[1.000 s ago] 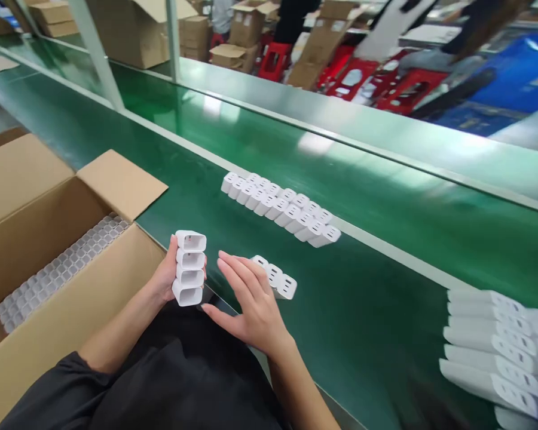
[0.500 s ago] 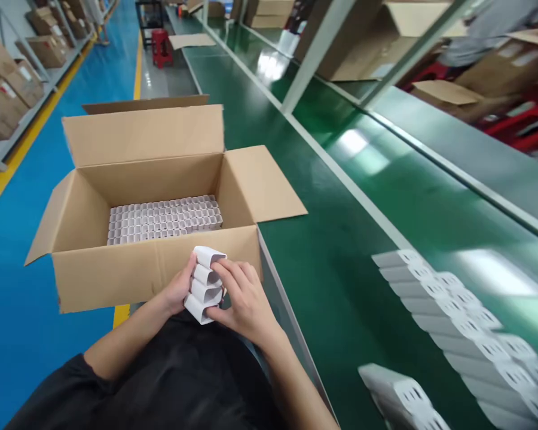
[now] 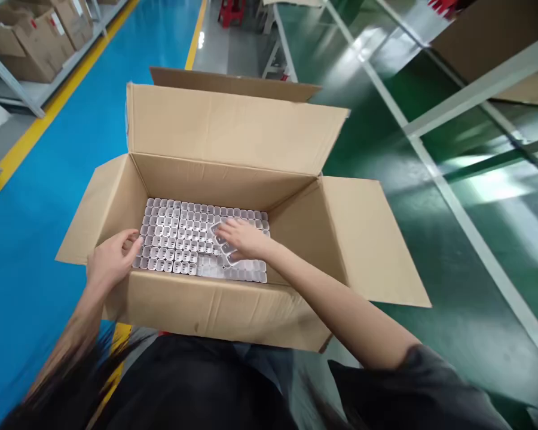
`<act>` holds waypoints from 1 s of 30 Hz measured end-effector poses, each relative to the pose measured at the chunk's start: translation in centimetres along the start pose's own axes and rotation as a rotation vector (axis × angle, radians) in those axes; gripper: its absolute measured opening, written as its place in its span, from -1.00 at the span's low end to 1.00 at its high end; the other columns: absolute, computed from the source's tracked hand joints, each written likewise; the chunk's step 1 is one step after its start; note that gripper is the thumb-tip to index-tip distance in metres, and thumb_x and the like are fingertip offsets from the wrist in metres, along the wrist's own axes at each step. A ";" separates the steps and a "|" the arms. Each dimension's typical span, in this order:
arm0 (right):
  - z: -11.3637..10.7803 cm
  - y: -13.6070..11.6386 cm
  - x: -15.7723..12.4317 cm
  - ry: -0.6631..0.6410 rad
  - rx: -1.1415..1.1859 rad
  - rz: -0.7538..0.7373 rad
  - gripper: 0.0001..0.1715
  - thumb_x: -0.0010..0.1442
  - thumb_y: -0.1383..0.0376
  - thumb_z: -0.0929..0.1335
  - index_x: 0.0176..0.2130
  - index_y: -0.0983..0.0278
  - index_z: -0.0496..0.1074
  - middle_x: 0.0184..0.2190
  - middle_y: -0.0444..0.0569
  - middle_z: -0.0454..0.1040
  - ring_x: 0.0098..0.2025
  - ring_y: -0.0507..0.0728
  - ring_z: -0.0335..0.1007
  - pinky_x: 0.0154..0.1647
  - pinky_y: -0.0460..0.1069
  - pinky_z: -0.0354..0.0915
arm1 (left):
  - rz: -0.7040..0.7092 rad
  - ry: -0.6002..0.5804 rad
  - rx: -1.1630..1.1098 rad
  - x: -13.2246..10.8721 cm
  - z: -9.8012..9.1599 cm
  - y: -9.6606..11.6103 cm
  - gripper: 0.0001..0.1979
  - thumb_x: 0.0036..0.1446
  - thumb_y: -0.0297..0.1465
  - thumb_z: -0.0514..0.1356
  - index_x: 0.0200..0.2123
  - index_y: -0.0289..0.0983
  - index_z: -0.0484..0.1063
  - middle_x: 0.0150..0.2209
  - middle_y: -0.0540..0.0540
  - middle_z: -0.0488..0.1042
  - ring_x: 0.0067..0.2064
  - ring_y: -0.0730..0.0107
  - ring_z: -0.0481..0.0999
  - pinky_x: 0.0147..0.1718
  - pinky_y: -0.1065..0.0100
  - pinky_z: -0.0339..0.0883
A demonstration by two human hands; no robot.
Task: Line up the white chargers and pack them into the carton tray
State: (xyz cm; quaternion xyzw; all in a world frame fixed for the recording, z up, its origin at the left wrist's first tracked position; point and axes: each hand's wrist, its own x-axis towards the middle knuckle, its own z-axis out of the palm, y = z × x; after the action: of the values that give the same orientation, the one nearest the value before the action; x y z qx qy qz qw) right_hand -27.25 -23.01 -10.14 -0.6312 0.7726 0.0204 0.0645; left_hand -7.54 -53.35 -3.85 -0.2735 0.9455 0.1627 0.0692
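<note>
A large open cardboard box (image 3: 215, 304) stands in front of me, with rows of small white square tubes (image 3: 161, 230) packed upright on its floor. My right hand (image 3: 244, 239) is inside the box, its fingers closed on a short row of white tubes (image 3: 224, 243) tilted over the packed ones. Beneath that row, at the near right, lies a lower layer of tubes. At the near left corner of the box is my left hand (image 3: 114, 260), with thumb and fingers apart and nothing between them.
Box flaps spread outward, the right one (image 3: 376, 239) over the green work surface (image 3: 430, 251). A metal frame (image 3: 488, 83) crosses the right side. Cartons (image 3: 36, 42) sit on a shelf at the upper left. A red stool (image 3: 231, 12) stands farther back.
Both hands have moved from in front of the box to it. My left hand has let go of the white tubes; my right hand has carried them inside. The view has shifted.
</note>
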 end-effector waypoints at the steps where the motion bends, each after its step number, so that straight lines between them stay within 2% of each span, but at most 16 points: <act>1: 1.8 0.3 1.0 -0.078 -0.018 -0.086 -0.16 -0.06 0.23 0.56 0.15 0.41 0.34 0.02 0.19 0.46 -0.01 0.31 0.29 -0.08 0.12 0.25 | -0.009 -0.010 0.001 0.0 0.1 0.1 -0.52 0.29 -0.01 0.00 0.08 -0.10 0.46 -0.10 -0.07 0.61 -0.10 0.11 0.56 -0.23 0.23 0.32; 4: 6.5 0.4 1.8 -0.194 -0.017 -0.260 -0.30 -0.04 0.26 0.55 0.08 0.38 0.41 -0.03 0.15 0.49 -0.05 0.27 0.32 -0.13 0.08 0.23 | -0.003 -0.033 0.023 0.2 0.3 0.1 -0.54 0.27 0.00 0.02 0.05 -0.08 0.47 -0.11 -0.05 0.60 -0.11 0.14 0.55 -0.28 0.25 0.28; 8: 11.0 -0.4 0.8 -0.240 0.018 -0.446 -0.51 0.07 0.35 0.48 0.02 0.28 0.43 -0.05 0.04 0.51 -0.07 0.18 0.34 -0.16 0.03 0.23 | -0.028 -0.026 0.032 0.5 0.5 0.0 -0.57 0.26 0.00 0.05 0.03 -0.06 0.48 -0.13 -0.03 0.60 -0.12 0.15 0.55 -0.30 0.25 0.26; 10: 12.7 -1.0 1.0 -0.240 0.024 -0.525 -0.59 0.16 0.37 0.44 0.03 0.25 0.42 -0.02 0.00 0.49 -0.05 0.14 0.35 -0.12 0.02 0.25 | -0.038 -0.016 0.015 0.5 0.7 0.1 -0.59 0.25 -0.02 0.07 0.02 -0.06 0.48 -0.14 -0.01 0.60 -0.13 0.17 0.55 -0.30 0.26 0.27; 13: 14.9 -1.3 2.6 -0.224 0.017 -0.595 -0.70 0.32 0.30 0.36 0.05 0.26 0.41 0.04 0.01 0.45 -0.01 0.14 0.38 0.00 0.08 0.33 | -0.045 0.010 -0.036 0.5 0.9 0.1 -0.61 0.23 -0.04 0.10 -0.01 -0.08 0.49 -0.15 0.00 0.60 -0.11 0.19 0.56 -0.26 0.27 0.31; 17: 17.0 -0.3 5.4 -0.208 0.001 -0.616 -0.66 0.34 0.22 0.36 0.07 0.29 0.40 0.07 0.03 0.42 0.02 0.17 0.41 0.03 0.14 0.38 | -0.055 0.032 -0.048 0.5 0.9 0.3 -0.61 0.22 -0.05 0.09 -0.03 -0.10 0.50 -0.16 -0.02 0.60 -0.12 0.18 0.57 -0.24 0.25 0.33; 20: 17.5 0.5 6.1 -0.196 -0.007 -0.603 -0.68 0.34 0.26 0.36 0.06 0.29 0.40 0.05 0.03 0.43 0.02 0.17 0.39 0.03 0.13 0.35 | -0.064 0.024 -0.042 0.5 0.6 0.6 -0.59 0.22 -0.05 0.08 -0.03 -0.12 0.50 -0.16 -0.04 0.60 -0.11 0.16 0.56 -0.24 0.24 0.34; 24: 16.9 0.4 5.8 -0.208 -0.022 -0.546 -0.71 0.34 0.29 0.34 0.05 0.29 0.40 0.03 0.02 0.44 0.02 0.17 0.37 0.04 0.12 0.31 | -0.067 0.021 -0.036 0.5 0.4 0.9 -0.59 0.22 -0.04 0.07 -0.04 -0.11 0.51 -0.17 -0.05 0.60 -0.11 0.15 0.56 -0.24 0.24 0.33; 27: 15.6 -0.3 6.0 -0.248 -0.026 -0.494 -0.73 0.32 0.31 0.35 0.03 0.28 0.43 0.02 0.01 0.46 0.00 0.16 0.38 0.02 0.10 0.31 | -0.059 0.029 -0.030 0.7 0.4 1.0 -0.62 0.23 -0.05 0.07 -0.07 -0.10 0.51 -0.19 -0.03 0.59 -0.15 0.21 0.56 -0.26 0.26 0.31; 30: 13.1 -0.7 6.6 -0.283 -0.014 -0.447 -0.54 0.18 0.42 0.42 0.09 0.23 0.45 0.07 0.01 0.48 0.02 0.15 0.38 -0.06 0.01 0.30 | -0.078 0.007 -0.029 0.7 0.4 0.7 -0.64 0.23 -0.05 0.08 -0.06 -0.08 0.49 -0.18 -0.02 0.59 -0.15 0.21 0.55 -0.24 0.26 0.31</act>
State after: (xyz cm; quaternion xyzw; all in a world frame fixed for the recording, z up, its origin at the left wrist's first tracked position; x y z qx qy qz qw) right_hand -26.91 -28.10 -23.93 -0.7777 0.5970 0.0991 0.1703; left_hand -8.56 -53.00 -4.17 -0.3118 0.9319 0.1725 0.0684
